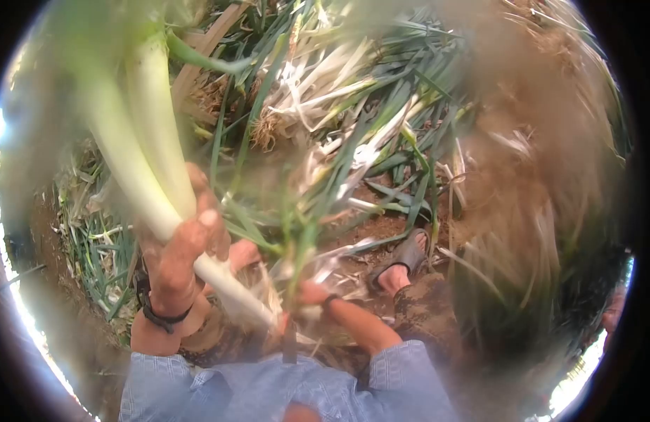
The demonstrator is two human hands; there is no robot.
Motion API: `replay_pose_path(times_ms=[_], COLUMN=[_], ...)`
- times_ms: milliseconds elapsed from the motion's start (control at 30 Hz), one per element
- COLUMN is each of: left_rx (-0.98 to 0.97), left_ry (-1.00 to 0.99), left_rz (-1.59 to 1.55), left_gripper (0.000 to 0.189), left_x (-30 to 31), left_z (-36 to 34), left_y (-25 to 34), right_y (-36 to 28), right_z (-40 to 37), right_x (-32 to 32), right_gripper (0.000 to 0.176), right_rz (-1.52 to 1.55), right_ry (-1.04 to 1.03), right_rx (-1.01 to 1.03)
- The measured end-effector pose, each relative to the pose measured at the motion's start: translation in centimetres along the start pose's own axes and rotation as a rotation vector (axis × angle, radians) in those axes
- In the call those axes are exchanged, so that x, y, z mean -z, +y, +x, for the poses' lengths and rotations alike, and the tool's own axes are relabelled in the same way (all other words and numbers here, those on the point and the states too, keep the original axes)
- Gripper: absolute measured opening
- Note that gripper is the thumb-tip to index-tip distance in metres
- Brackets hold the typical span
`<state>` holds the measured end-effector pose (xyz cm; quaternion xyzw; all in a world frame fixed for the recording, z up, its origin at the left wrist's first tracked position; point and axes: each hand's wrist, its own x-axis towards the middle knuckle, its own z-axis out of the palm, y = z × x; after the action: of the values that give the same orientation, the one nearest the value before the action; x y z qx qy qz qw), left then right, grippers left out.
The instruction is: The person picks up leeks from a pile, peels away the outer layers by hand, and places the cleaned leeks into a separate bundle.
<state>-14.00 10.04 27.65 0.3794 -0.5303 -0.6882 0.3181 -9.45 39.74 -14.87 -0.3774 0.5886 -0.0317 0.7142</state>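
My left hand, with a dark band at the wrist, is closed around thick green onion stalks. Their pale shanks pass through the fist, and the green tops rise blurred toward the upper left. Below the fist, a white shank slants down toward my lap, its lower end smeared. Beside that end is my right hand, blurred but seemingly closed on a green onion leaf. Its fingertips are hard to make out.
Many green onions with dry roots lie on the soil ahead. My sandalled foot rests right of centre. A large brownish blur covers the right side, with more onion leaves beneath it. Leaf scraps are heaped at left.
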Motion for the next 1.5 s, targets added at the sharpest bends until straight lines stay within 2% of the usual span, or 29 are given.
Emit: replay_pose_path(times_ms=[33,100,133,200,233,267,300,333,367,433,500,567,600,700,733,767,833,900,967,1033,1100,1167,1233,1333,1367,1400,1433,1467,1500], left_rx=[0.033,0.092,0.117,0.14,0.154,0.159,0.183,0.206,0.227,0.234,0.242,0.242,0.246,0.308,0.332,0.332,0.333,0.339,0.314,0.294,0.272,0.289,0.337,0.196,0.182,0.165,0.142,0.145,0.139], left_ry=[-0.03,-0.089,-0.062,-0.042,-0.028,-0.025,-0.006,0.01,0.027,0.036,0.053,0.043,0.049,0.106,0.13,0.097,0.034,0.026,0.019,-0.01,-0.154,-0.107,-0.112,-0.205,-0.21,-0.216,-0.221,-0.219,-0.237], left_rz=[0.009,0.033,0.051,0.037,0.03,0.029,0.032,0.036,0.038,0.062,0.091,0.144,0.155,0.056,0.004,-0.001,-0.014,-0.019,-0.1,-0.046,-0.046,-0.106,-0.061,0.097,0.077,0.056,0.036,-0.012,-0.063], left_gripper=[0.042,0.042,0.042,0.043,0.043,0.044,0.044,0.045,0.045,0.046,0.047,0.047,0.047,0.043,0.042,0.041,0.041,0.039,0.039,0.035,0.034,0.025,0.018,0.023,0.021,0.02,0.019,0.018,0.018], left_x=[-0.3,-0.7,-0.9,-0.9,-0.9,-0.8,-0.9,-1.1,-1.3,-1.3,-1.2,-0.8,-0.7,-2.3,-3.0,-2.9,-2.3,-2.4,-2.5,-2.0,-1.0,-1.2,-0.5,1.3,1.7,2.0,2.2,2.1,2.2], left_z=[0.0,0.0,0.0,0.0,0.0,0.0,0.0,0.1,0.2,0.8,1.3,1.9,2.0,2.5,2.6,2.6,2.7,2.7,2.3,1.8,1.9,1.3,0.8,1.0,1.0,1.0,1.0,0.8,1.0], left_y=[0.1,0.5,0.6,0.4,0.2,0.1,0.1,0.1,0.0,-0.3,-0.5,-0.7,-0.9,-0.4,0.0,0.1,0.0,0.0,-0.1,-0.1,-0.3,0.0,-0.3,-2.3,-3.0,-3.6,-3.6,-3.4,-3.4], right_y=[-1.0,-1.1,0.2,0.4,0.7,-0.6,2.8,5.5,4.5,4.6,4.3,4.5,4.3,3.4,3.0,2.9,-3.7,-10.2,-14.9,-16.5,-14.9,-11.3,-11.4,-13.5,-11.7,-10.9,-12.8,-14.6,-15.4], right_z=[-0.5,0.0,1.0,-0.9,-1.5,-3.1,-1.6,0.4,-0.9,-0.3,1.2,2.7,2.6,3.8,4.2,3.9,-3.1,-11.3,-16.9,-15.0,-11.2,-6.6,-9.0,-16.3,-15.4,-16.5,-19.0,-21.8,-23.2], right_x=[-1.1,1.8,4.6,13.9,19.3,23.9,28.9,33.1,36.4,40.6,42.9,44.2,44.2,45.5,45.2,44.8,43.0,39.7,36.2,32.4,30.5,28.2,26.1,24.3,24.1,23.8,23.9,22.7,22.4], right_gripper=[0.062,0.039,0.036,0.031,0.03,0.031,0.033,0.036,0.037,0.042,0.047,0.054,0.054,0.05,0.043,0.04,0.035,0.028,0.027,0.029,0.028,0.032,0.035,0.036,0.036,0.036,0.036,0.034,0.028], right_rz=[-0.27,-0.147,-0.157,-0.171,0.118,0.644,0.611,0.591,0.548,0.477,0.451,0.61,0.741,0.665,0.651,0.864,1.26,1.438,1.488,1.438,1.755,1.777,1.556,1.156,1.318,1.245,1.17,1.157,1.106], right_ry=[-0.105,-0.216,-0.08,0.405,0.704,1.106,1.223,1.321,1.398,1.527,1.473,1.417,1.428,1.396,1.457,1.408,1.252,0.962,0.712,0.997,0.663,0.628,0.732,0.93,1.005,1.096,1.184,1.237,1.284], right_rx=[0.308,0.393,0.308,0.195,0.068,0.172,0.269,0.194,0.238,0.104,-0.177,-0.254,-0.172,-0.294,-0.282,-0.113,0.238,0.522,0.708,0.779,0.711,0.557,0.313,0.07,0.187,0.201,0.221,0.421,0.392])
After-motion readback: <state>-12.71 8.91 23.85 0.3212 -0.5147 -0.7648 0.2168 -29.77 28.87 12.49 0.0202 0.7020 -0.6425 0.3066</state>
